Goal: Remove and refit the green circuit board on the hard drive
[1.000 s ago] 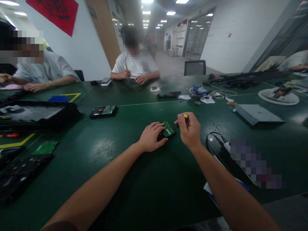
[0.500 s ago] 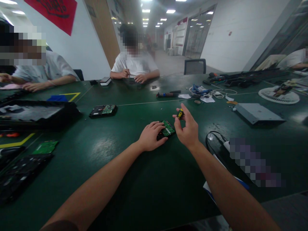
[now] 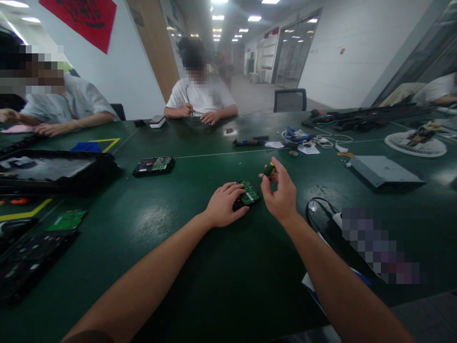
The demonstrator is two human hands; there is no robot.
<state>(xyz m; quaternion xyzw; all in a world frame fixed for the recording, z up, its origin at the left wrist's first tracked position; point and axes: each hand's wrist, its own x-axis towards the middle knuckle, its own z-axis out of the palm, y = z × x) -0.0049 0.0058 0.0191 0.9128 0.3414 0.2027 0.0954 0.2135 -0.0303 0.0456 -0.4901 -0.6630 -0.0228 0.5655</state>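
Drive (image 3: 249, 193) pinned on table (image 3: 200, 267), screwdriver (image 3: 269, 169) above it.
L hand (image 3: 223, 205): fingers curled over drive's near edge, pressing it down at table centre, green board side up. R hand (image 3: 282, 193): just beside drive, thumb & fingers pinched on screwdriver handle; tip hidden.

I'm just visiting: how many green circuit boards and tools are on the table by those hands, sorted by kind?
Black hard drive with a green circuit board on top: 2, this one under the left hand, another farther left.
Loose green circuit board: 1.
Yellow-and-black screwdriver, in the right hand: 1.
Total: 4.
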